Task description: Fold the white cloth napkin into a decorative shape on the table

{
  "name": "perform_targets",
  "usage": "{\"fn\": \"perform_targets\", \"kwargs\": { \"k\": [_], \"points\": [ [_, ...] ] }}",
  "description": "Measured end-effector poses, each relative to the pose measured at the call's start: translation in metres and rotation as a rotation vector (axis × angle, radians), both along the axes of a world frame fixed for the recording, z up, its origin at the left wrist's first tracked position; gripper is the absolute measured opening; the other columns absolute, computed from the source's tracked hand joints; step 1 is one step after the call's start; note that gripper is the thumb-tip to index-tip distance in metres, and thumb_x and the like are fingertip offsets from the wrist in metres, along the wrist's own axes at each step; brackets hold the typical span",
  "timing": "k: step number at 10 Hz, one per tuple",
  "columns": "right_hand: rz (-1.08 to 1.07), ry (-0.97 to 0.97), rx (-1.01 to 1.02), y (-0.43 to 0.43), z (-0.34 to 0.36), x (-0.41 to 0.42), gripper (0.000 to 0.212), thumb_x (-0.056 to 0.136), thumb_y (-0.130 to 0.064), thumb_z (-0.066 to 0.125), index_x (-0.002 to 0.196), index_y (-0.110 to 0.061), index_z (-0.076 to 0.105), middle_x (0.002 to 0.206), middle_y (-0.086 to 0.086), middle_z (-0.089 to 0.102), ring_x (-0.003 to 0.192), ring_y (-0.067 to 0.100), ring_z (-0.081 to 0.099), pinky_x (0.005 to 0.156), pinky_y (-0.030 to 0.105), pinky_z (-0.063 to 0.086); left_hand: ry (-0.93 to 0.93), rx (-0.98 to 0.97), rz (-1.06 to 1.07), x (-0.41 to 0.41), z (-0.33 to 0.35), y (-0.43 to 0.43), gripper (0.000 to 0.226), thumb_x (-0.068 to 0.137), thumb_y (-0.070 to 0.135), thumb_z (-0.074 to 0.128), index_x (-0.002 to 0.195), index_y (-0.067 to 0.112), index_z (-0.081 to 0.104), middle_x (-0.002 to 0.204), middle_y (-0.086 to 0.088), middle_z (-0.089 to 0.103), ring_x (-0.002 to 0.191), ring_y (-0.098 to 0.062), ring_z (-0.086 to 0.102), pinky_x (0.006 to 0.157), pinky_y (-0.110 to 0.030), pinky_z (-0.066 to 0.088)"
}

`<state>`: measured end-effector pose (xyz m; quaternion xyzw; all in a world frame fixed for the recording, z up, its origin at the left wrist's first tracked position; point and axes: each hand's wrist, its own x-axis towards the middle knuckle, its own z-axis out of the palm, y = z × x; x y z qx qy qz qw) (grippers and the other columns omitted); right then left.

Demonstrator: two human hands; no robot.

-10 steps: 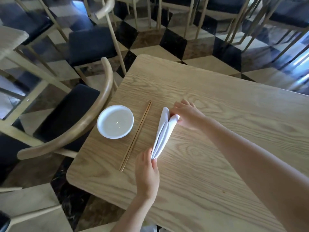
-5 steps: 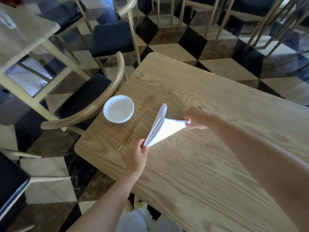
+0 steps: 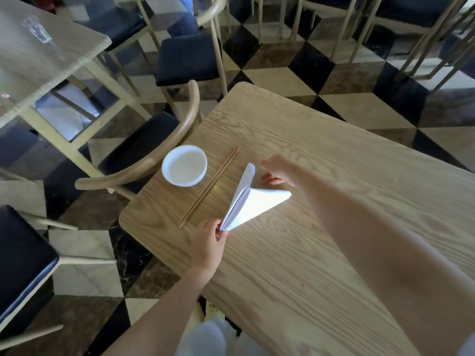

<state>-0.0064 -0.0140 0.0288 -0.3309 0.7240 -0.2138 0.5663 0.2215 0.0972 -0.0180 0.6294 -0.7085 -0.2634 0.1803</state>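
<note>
Pinching white napkin [image 3: 253, 205] tip, left hand [image 3: 207, 244], right hand [image 3: 276, 170] spread, off the cloth

Bowl [image 3: 184, 165] left of chopsticks [image 3: 208, 187]; napkin [image 3: 253, 201] right.
</note>
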Motion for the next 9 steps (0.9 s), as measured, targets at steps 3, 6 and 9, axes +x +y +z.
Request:
{"fn": "perform_targets", "kwargs": {
  "k": [3,6,9],
  "points": [
    [0.145,0.044,-0.128,-0.02,-0.006,0.033,0.031,0.087,-0.003,0.052,0.057,-0.009,0.05,0.061,0.012,0.054,0.058,0.025,0.054,0.056,0.032,0.044,-0.015,0.031,-0.024,0.01,0.005,0.003,0.032,0.083,0.023,0.067,0.109,0.006,0.061,0.09,-0.003,0.06,0.072,-0.012,0.055,0.064,-0.019,0.041],
    [0.293,0.357,-0.064,0.023,0.013,-0.014,0.022,0.093,-0.014,0.045,0.099,-0.002,0.062,0.078,0.013,0.06,0.065,0.021,0.052,0.053,0.024,0.038,0.023,-0.131,-0.275,-0.004,0.066,-0.068,0.034,0.091,0.032,0.053,0.119,0.013,0.055,0.109,-0.006,0.06,0.093,-0.019,0.059,0.074,-0.031,0.051],
    [0.475,0.575,0.089,0.061,0.073,-0.003,0.05,0.095,-0.041,0.042,0.125,-0.003,0.054,0.128,0.016,0.057,0.11,0.034,0.059,0.094,0.045,0.049,-0.278,0.231,-0.634,-0.06,0.144,-0.122,0.032,0.096,0.041,0.04,0.108,0.015,0.054,0.105,-0.002,0.054,0.097,-0.022,0.053,0.077,-0.031,0.039]
  ]
}}
